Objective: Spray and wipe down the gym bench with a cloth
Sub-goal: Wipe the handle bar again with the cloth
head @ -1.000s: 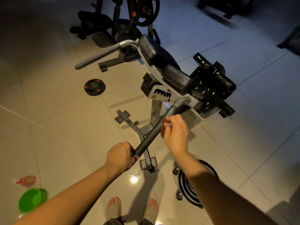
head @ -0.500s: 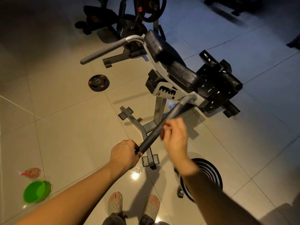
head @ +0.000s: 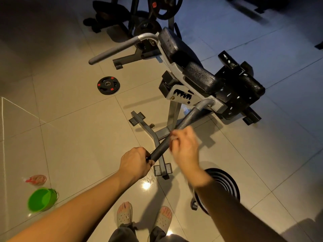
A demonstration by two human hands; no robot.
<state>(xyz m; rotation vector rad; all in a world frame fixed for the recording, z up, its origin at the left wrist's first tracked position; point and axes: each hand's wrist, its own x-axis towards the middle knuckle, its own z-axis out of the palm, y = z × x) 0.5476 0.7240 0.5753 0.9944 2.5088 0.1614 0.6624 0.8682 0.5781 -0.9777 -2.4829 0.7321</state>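
The gym bench (head: 201,77) stands ahead on the tiled floor, with black pads on a grey frame. Its near foam-covered handle (head: 185,121) slants toward me. My left hand (head: 135,162) is closed around the handle's near end. My right hand (head: 184,145), blurred, is pressed against the middle of the handle, pinching a small pale cloth (head: 173,137) in its fingers. A pinkish spray bottle (head: 36,179) lies on the floor at the far left, away from both hands.
A green bucket (head: 42,199) sits beside the spray bottle. A black weight plate (head: 108,85) lies left of the bench, and a stack of plates (head: 222,184) lies under my right forearm. Weight racks (head: 148,13) stand behind. My sandalled feet (head: 143,217) are at the bottom.
My right hand has slid a little down the handle toward my left hand, rubbing it with the cloth. My left hand has kept its grip. The view has shifted slightly.
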